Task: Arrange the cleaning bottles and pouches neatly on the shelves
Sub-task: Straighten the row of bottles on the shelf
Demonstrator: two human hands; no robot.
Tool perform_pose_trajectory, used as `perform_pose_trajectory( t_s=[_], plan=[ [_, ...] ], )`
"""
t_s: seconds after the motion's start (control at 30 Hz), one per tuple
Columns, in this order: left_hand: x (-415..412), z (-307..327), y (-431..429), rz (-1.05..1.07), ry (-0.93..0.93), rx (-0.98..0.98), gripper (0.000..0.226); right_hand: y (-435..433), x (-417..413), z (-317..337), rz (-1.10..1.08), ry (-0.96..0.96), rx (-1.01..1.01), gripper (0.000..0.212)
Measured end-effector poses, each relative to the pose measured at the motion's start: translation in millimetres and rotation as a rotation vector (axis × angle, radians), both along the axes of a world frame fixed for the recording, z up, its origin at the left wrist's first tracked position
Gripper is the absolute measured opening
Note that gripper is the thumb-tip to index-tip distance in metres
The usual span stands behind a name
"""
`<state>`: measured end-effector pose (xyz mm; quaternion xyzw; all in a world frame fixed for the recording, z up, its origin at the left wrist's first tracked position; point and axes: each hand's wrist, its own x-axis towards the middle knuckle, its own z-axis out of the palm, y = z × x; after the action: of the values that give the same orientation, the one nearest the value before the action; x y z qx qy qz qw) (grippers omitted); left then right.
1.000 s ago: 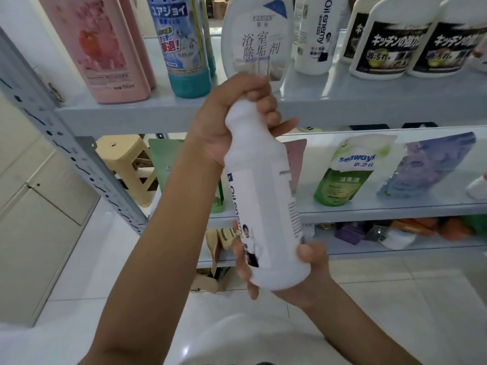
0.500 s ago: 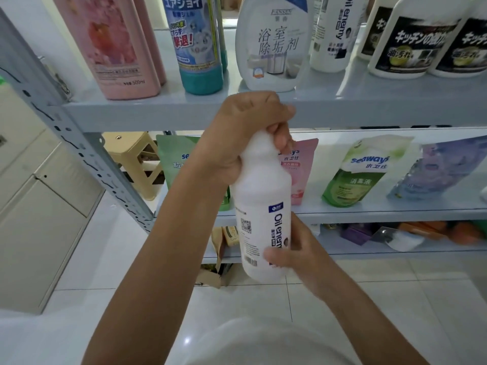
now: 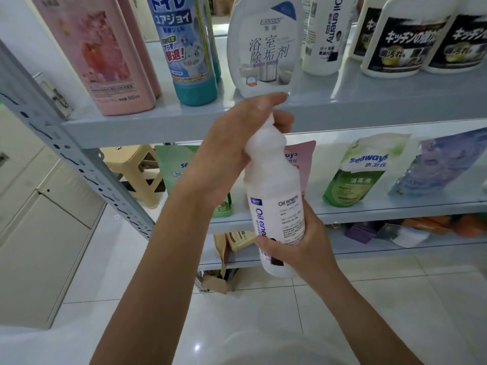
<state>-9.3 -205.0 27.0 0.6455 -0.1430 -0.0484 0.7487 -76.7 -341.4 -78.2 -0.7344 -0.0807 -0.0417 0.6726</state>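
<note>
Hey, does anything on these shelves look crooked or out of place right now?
Yes. On the middle shelf the purple pouch slumps sideways, and the green Seaways pouch leans too. The top-shelf bottles stand upright. No spills show.

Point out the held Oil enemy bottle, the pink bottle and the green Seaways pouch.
held Oil enemy bottle [image 3: 276,206], head view, label.
pink bottle [image 3: 105,56], head view, front face.
green Seaways pouch [image 3: 361,175], head view, front panel.

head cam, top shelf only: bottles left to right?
pink bottle → blue toilet-cleaner bottle → white FANSES bottle → Oil enemy bottle → two black-label kitchen bottles. More bottles stand hidden behind the first two.
</note>
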Motion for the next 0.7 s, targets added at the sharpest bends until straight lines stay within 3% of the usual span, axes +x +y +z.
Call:
perform_pose_trajectory(
  t_s=[0.1, 0.27, 0.47, 0.57, 0.63, 0.7],
  plan=[
    [-2.3, -8.9, 13.0, -0.132, -0.011, -0.141, 0.036, -4.8, -2.0, -1.7, -0.015, -0.019, 0.007, 0.061],
    [-10.3, -6.4, 0.4, 0.164, -0.052, -0.095, 0.02, 0.1, -9.6, -6.1, -0.073, -0.068, -0.036, 0.059],
    [-22.6, -2.8, -11.4, 0.442, -0.162, 0.022, 0.019, 0.6, -11.5, -11.0, -0.231, -0.187, -0.204, 0.062],
    [-22.1, -0.9, -3.3, 0.23, -0.182, 0.113, 0.012, -0.4, -15.5, -10.0, -0.22, -0.209, -0.158, 0.062],
    [-21.9, -2.5, 6.3, -0.015, -0.178, 0.019, 0.025, -2.5, -17.0, -7.9, -0.191, -0.216, -0.107, 0.062],
    [-23.9, 0.0, 8.8, -0.11, -0.149, -0.127, 0.029, -4.6, -18.0, -6.8, -0.177, -0.231, -0.1, 0.063]
  ],
)
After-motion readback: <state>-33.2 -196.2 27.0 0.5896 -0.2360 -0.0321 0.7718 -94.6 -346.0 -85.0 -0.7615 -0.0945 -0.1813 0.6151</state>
